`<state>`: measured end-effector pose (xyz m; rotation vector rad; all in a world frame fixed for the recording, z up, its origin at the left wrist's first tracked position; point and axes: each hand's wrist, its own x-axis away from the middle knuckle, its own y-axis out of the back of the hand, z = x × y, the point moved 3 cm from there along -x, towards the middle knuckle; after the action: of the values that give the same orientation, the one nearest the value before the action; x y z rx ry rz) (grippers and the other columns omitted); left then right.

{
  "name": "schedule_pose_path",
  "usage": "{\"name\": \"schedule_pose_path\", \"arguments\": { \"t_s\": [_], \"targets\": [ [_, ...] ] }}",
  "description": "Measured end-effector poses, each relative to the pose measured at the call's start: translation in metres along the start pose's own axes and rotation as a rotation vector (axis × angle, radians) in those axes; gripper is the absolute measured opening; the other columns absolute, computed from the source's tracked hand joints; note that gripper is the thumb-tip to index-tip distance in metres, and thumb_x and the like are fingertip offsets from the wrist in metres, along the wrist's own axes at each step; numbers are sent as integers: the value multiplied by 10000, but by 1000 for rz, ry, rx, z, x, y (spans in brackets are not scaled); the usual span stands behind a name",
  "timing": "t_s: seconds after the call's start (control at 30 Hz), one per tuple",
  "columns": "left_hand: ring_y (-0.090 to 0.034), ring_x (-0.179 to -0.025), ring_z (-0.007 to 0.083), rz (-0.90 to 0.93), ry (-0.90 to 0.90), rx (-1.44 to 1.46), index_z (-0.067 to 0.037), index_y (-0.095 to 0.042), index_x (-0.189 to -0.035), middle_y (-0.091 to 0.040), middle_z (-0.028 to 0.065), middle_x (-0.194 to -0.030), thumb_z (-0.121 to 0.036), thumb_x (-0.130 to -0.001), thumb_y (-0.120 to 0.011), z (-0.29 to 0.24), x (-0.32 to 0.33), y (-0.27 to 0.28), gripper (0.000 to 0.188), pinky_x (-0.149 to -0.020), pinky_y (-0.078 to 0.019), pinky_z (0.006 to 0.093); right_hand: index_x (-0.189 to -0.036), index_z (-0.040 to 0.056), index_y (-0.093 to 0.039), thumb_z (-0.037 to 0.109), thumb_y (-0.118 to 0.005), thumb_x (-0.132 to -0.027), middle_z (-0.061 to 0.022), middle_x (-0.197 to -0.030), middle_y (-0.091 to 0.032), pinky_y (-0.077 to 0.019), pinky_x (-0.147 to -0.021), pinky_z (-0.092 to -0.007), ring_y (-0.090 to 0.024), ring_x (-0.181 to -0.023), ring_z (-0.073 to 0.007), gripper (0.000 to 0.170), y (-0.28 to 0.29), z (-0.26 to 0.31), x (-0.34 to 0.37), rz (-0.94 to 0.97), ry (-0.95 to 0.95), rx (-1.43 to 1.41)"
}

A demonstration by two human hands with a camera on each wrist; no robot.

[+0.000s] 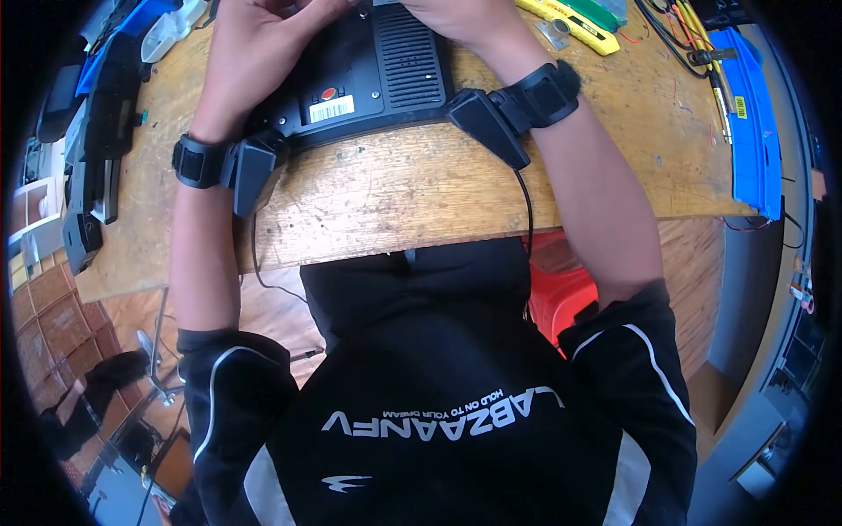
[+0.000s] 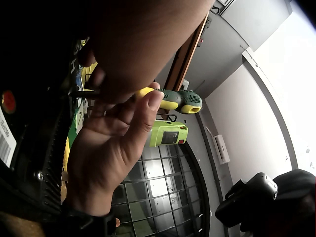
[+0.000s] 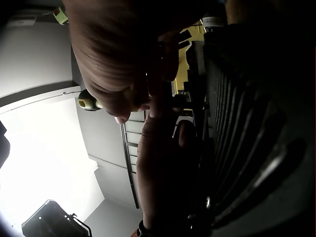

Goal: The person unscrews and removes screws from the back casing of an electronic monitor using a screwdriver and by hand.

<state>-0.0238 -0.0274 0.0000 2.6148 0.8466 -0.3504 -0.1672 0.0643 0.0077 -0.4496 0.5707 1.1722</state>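
A black device (image 1: pixel 338 79) with a vented panel, a red dot and a barcode label lies on the bench. My right hand (image 2: pixel 103 158) grips a green and yellow screwdriver (image 2: pixel 185 101), its thumb along the handle. The dark shaft points at the device's face; its tip is hidden. My left hand (image 2: pixel 143 49) is at the front of the screwdriver, fingers curled around the shaft area, partly in shadow. In the right wrist view, the handle end (image 3: pixel 88 100) sticks out behind my right hand (image 3: pixel 113 59), and my left hand (image 3: pixel 160 168) meets it. The head view cuts off both hands' fingertips.
A yellow cutter (image 1: pixel 574 26) lies beyond my right wrist, near a green item. At the right edge stands a blue tray (image 1: pixel 750 131) beside wires and tools. Black equipment (image 1: pixel 105 123) lines the left edge. Cables hang from both wrist cameras over the bench's front edge.
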Motion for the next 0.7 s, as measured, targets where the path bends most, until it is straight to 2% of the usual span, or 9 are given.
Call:
{"name": "schedule_pose_path", "arguments": {
  "t_s": [0.1,0.23,0.3,0.43,0.53,0.6,0.7],
  "targets": [
    [-642,-885,70,38,-40,-119,28,-702,-1072,-723,26,-977,32,-946,-665,-2,-2,2,131,-804,-536,228,-1244,-90,-626,138,-826,-874,-118,-1046,-724,-567,-754,-239,-684,-903,-122,478,0,8,3,77,33,-28],
    [-644,-887,72,49,-89,-99,28,-700,-1085,-719,27,-982,30,-948,-668,0,-3,1,140,-816,-541,231,-1239,-82,-634,164,-824,-879,-109,-1042,-720,-562,-774,-244,-678,-900,-123,476,1,-4,-2,1,16,-67],
    [-644,-882,70,31,-31,13,29,-700,-1076,-716,21,-988,22,-950,-675,7,-2,3,128,-821,-541,230,-1224,-76,-646,161,-835,-866,-95,-1033,-716,-560,-794,-246,-669,-887,-119,470,3,-8,-4,27,139,50],
    [-645,-872,70,24,-23,65,28,-699,-1070,-713,12,-996,23,-952,-673,13,-2,5,121,-816,-542,229,-1207,-74,-657,148,-834,-866,-81,-1019,-711,-560,-780,-238,-660,-865,-114,444,4,-7,-2,-7,144,156],
    [-643,-866,65,28,-31,95,29,-704,-1076,-720,8,-992,10,-955,-680,10,-2,3,124,-800,-541,226,-1196,-84,-658,123,-814,-878,-96,-1019,-721,-564,-764,-237,-673,-873,-117,411,4,-8,-2,-6,114,130],
    [-636,-861,56,17,-21,-16,28,-710,-1082,-724,5,-976,-13,-963,-686,2,-2,2,129,-779,-533,218,-1207,-94,-652,116,-789,-892,-113,-1014,-732,-567,-750,-234,-690,-878,-125,402,1,-9,-3,7,6,-51],
    [-627,-849,49,45,-52,-151,26,-715,-1085,-724,0,-960,-33,-969,-691,-14,0,-2,133,-773,-525,214,-1223,-102,-645,118,-771,-901,-126,-1013,-739,-570,-752,-235,-702,-884,-134,410,3,0,-1,-18,-55,-116]
  ]
}}
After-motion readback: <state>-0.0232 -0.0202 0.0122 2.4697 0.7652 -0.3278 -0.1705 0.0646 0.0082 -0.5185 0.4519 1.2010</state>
